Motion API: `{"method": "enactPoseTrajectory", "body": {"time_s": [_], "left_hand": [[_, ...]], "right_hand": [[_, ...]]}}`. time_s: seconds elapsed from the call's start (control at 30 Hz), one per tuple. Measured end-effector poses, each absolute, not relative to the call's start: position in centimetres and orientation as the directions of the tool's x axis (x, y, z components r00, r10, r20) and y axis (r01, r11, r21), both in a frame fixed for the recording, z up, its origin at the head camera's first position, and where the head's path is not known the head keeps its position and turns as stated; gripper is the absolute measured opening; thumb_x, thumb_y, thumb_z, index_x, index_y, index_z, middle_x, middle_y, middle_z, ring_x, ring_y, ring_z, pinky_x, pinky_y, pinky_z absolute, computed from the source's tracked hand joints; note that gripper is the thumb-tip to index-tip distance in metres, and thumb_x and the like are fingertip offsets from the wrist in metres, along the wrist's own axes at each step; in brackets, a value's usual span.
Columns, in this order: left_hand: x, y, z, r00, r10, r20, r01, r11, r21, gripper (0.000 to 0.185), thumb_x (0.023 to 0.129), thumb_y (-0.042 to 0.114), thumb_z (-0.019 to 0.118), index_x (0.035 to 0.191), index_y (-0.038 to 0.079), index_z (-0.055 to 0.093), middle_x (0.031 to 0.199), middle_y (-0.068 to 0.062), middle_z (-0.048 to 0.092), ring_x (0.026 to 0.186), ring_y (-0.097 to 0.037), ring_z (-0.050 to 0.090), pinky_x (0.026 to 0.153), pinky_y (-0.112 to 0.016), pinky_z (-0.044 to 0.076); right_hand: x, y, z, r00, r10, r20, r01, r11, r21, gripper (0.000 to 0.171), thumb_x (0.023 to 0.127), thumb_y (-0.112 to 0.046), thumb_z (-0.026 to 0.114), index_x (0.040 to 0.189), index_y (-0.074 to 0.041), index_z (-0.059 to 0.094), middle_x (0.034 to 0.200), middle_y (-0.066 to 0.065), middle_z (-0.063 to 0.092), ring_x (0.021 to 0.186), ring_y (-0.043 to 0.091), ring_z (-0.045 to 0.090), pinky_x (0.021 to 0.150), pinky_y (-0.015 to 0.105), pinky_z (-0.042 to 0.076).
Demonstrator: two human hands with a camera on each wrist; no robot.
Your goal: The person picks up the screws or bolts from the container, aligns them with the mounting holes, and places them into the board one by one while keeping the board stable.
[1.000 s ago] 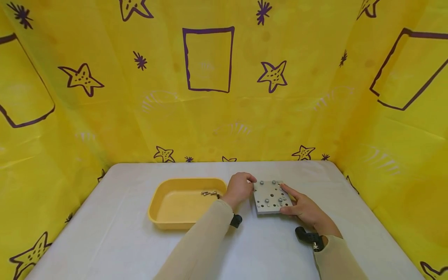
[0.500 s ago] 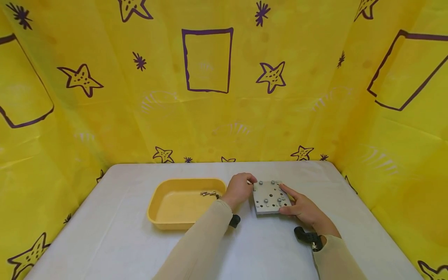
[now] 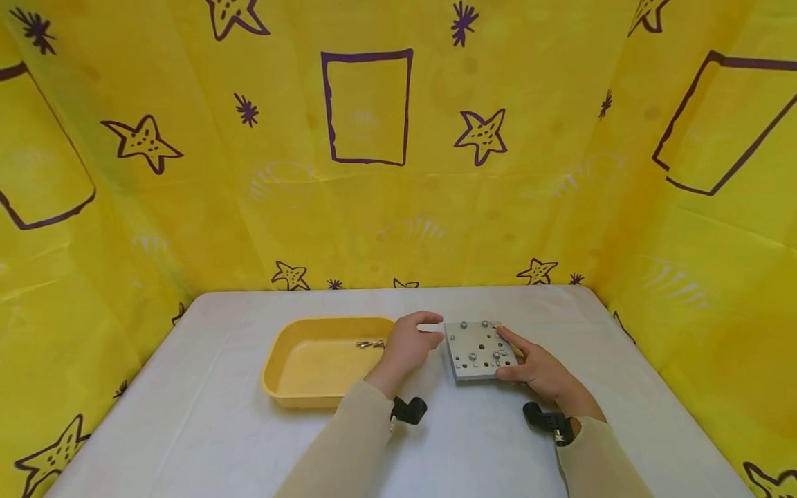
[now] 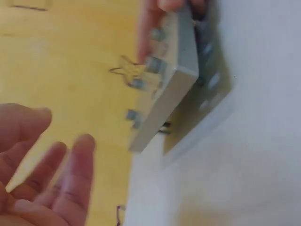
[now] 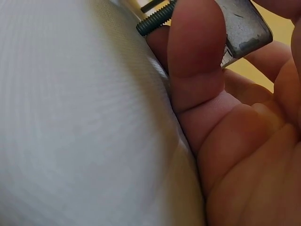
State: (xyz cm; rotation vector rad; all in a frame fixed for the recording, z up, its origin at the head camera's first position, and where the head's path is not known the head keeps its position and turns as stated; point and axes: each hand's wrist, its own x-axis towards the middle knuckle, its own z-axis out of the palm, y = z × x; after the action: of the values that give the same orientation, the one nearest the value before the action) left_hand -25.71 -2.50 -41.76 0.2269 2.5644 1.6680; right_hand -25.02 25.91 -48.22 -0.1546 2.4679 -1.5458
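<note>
Your right hand (image 3: 544, 373) grasps the metal plate (image 3: 470, 340) by its right edge, with a finger and the thumb showing on the holed upper face. The plate is over the right half of the white table (image 3: 473, 443), to the right of the yellow tray (image 3: 305, 401). Bolt heads (image 3: 472, 356) stand up from that face; the right wrist view shows a threaded shank (image 5: 156, 21) jutting out below, near the cloth. Whether its tip touches, you cannot tell.

Your left hand (image 3: 407, 342) is released: fingers extended and parted, just beside the plate's left edge, apart from it in the left wrist view. It partly covers the tray's right end, where a few loose screws (image 3: 371, 344) lie. Behind the table, a yellow backdrop (image 3: 249, 228) with dark starfish drawings
</note>
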Motion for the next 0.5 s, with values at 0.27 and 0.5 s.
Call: {"method": "enactPoseTrajectory", "body": {"time_s": [0.27, 0.5], "left_hand": [[-23.3, -10.5, -41.8, -0.988, 0.142, -0.067, -0.029, 0.255, 0.967, 0.042, 0.091, 0.011, 0.073, 0.132, 0.016, 0.064, 0.135, -0.008, 0.057, 0.097, -0.022, 0.064, 0.084, -0.041, 0.054], [-23.9, -12.9, -42.6, -0.981, 0.194, -0.007, 0.104, 0.556, 0.825, 0.039, 0.090, 0.008, 0.073, 0.128, 0.014, 0.068, 0.130, -0.011, 0.061, 0.112, -0.029, 0.057, 0.095, -0.047, 0.045]], "right_hand": [[-25.1, 25.9, -48.2, -0.970, -0.203, -0.132, 0.019, 0.479, -0.877, 0.103, 0.072, -0.047, 0.086, 0.157, -0.032, 0.031, 0.160, 0.012, 0.027, 0.131, 0.033, 0.038, 0.112, 0.059, 0.017], [-25.1, 26.1, -48.4, -0.969, -0.211, -0.129, 0.014, 0.473, -0.881, 0.103, 0.073, -0.046, 0.086, 0.158, -0.031, 0.030, 0.161, 0.011, 0.026, 0.128, 0.032, 0.041, 0.112, 0.057, 0.018]]}}
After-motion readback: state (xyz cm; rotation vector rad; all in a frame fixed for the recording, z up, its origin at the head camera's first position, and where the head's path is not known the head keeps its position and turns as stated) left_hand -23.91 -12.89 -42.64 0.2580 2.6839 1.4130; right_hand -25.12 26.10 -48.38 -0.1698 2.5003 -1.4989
